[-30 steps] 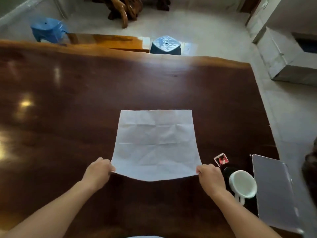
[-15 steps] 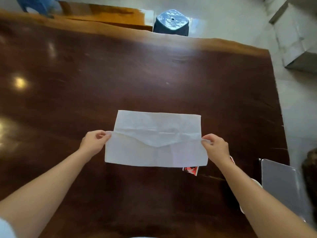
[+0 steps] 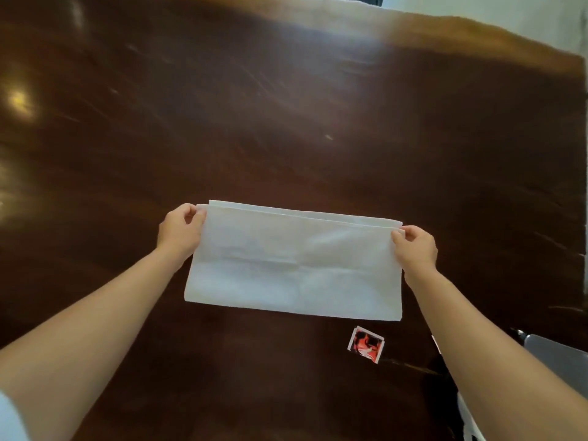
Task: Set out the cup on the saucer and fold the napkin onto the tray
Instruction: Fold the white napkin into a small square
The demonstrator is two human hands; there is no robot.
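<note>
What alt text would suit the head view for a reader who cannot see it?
The left hand and right hand each pinch a far corner of a white napkin, folded in half on a dark wooden table. A red packet lies nearer the person; a grey tray shows at the right edge.

Open dark wood of the table (image 3: pixel 286 122) stretches beyond the folded napkin (image 3: pixel 296 268) and far out to its left, wide room for a pass. The left forearm (image 3: pixel 105 313) and right forearm (image 3: pixel 477 345) fence the napkin's short sides. Just beside its near right corner lies a small red-and-white packet (image 3: pixel 366 345). Further right, the grey tray (image 3: pixel 560 354) and a white rim (image 3: pixel 467 421), half hidden under the right forearm, crowd that corner.
</note>
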